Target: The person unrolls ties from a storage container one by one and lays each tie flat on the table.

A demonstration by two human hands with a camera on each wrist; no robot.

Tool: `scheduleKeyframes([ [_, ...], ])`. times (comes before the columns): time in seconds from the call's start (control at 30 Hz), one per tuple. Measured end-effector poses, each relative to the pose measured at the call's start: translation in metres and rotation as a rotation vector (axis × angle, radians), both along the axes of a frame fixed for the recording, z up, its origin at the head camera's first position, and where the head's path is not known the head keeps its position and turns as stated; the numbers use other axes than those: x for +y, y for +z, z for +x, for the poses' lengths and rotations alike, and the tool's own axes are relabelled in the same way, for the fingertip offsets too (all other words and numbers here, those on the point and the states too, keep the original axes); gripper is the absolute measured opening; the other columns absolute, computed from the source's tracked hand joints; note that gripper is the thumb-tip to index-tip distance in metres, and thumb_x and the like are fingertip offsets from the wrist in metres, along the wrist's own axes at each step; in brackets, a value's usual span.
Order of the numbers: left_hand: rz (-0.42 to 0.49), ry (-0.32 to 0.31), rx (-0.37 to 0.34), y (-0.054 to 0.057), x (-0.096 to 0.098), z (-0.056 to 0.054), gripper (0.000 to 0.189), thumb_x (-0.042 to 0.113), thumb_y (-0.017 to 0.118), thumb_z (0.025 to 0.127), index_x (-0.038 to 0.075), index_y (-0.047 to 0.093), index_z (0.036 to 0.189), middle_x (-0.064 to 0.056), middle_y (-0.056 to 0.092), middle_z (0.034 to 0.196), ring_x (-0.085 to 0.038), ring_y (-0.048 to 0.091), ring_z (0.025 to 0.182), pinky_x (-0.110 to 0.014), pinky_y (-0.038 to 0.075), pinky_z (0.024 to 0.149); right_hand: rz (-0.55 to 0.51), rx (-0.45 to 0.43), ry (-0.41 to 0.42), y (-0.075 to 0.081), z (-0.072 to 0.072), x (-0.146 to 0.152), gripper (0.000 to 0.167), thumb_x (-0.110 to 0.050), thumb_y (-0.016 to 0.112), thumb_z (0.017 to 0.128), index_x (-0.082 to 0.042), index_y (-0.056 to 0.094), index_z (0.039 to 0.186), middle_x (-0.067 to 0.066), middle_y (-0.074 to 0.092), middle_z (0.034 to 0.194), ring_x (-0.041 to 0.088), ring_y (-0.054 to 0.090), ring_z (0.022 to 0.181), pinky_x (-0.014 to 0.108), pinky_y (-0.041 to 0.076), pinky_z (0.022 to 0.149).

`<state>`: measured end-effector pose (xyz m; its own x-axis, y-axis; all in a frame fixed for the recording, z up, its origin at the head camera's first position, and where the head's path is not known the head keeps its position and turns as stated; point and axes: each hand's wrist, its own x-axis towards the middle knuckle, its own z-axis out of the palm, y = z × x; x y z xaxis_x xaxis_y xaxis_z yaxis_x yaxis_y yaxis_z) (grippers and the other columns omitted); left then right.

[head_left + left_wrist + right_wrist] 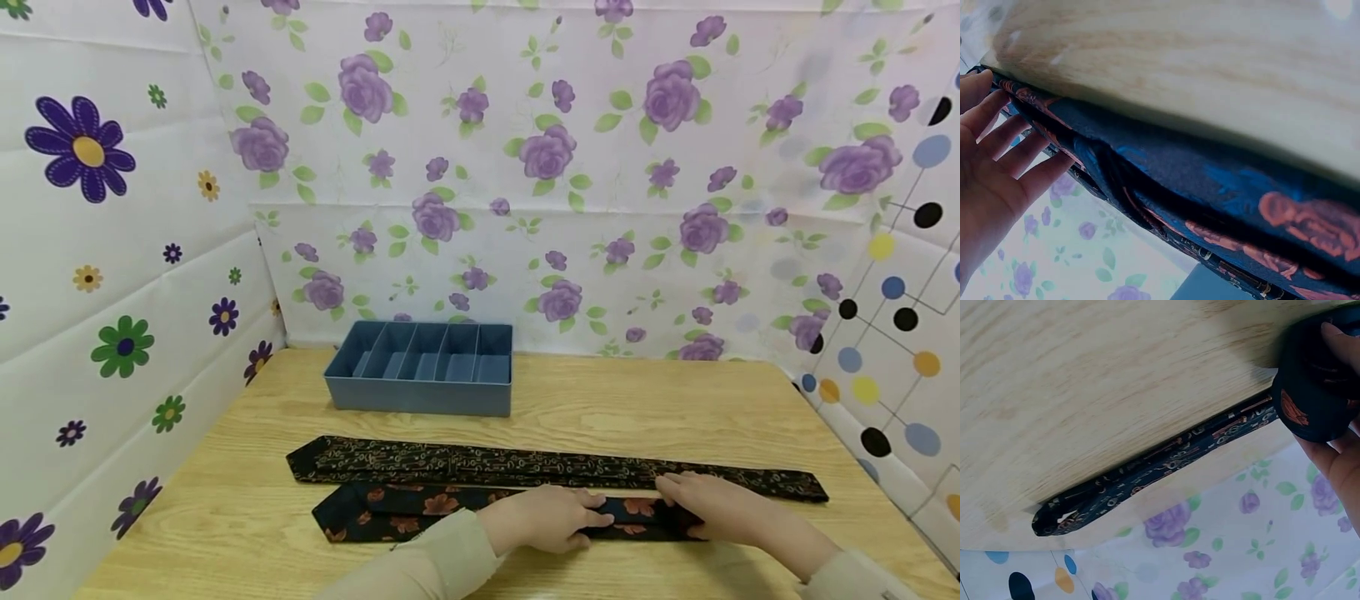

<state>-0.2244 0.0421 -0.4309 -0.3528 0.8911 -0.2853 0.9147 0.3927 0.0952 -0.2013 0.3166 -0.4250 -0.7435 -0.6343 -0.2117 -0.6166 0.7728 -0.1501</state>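
A dark navy necktie with orange-red flowers (pixel 438 505) lies lengthwise near the table's front, its broad pointed end to the left. My left hand (pixel 542 518) rests across its middle; in the left wrist view that hand (pixel 988 156) has its fingers stretched out against the cloth. At the tie's right end my right hand (pixel 712 507) holds the folded-over fabric. The right wrist view shows the thumb of this hand (pixel 1344 456) on the rounded fold (pixel 1310 400) and fingers beneath it. Just behind lies a black necktie with a small tan pattern (pixel 480 463), folded lengthwise and flat.
A blue-grey box with several narrow compartments (pixel 420 396) stands at the back left of the wooden table (pixel 637 400). Behind it hangs a purple-rose cloth (pixel 480 167). Patterned cloths also close off the left and right sides.
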Motion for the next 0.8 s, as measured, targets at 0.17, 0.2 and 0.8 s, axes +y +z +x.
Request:
scheduleKeyframes([
  [0.17, -0.008, 0.017, -0.008, 0.0, 0.0, 0.001, 0.05, 0.036, 0.048, 0.098, 0.031, 0.035, 0.146, 0.005, 0.029, 0.154, -0.006, 0.034, 0.138, -0.024, 0.04, 0.106, -0.028, 0.039, 0.049, -0.003, 0.0, 0.005, 0.035, -0.014, 0.08, 0.073, -0.023, 0.052, 0.093, -0.011, 0.055, 0.093, 0.007, 0.056, 0.078, 0.03, 0.047, 0.06],
  [0.2, -0.008, 0.017, -0.006, -0.001, 0.0, 0.001, 0.05, 0.036, 0.048, 0.098, 0.031, 0.035, 0.146, 0.006, 0.029, 0.154, -0.006, 0.035, 0.138, -0.024, 0.04, 0.106, -0.032, 0.061, 0.069, -0.004, 0.001, 0.006, 0.035, -0.014, 0.08, 0.073, -0.023, 0.053, 0.092, -0.011, 0.055, 0.092, 0.007, 0.056, 0.078, 0.03, 0.048, 0.06],
  [0.8, 0.005, 0.03, -0.035, -0.001, 0.002, 0.001, 0.049, 0.027, 0.051, 0.098, 0.031, 0.036, 0.145, 0.006, 0.029, 0.154, -0.007, 0.032, 0.139, -0.021, 0.036, 0.109, -0.069, 0.129, 0.11, -0.003, 0.006, 0.026, 0.031, -0.013, 0.08, 0.071, -0.024, 0.056, 0.086, -0.014, 0.052, 0.086, 0.001, 0.051, 0.073, 0.025, 0.047, 0.057],
])
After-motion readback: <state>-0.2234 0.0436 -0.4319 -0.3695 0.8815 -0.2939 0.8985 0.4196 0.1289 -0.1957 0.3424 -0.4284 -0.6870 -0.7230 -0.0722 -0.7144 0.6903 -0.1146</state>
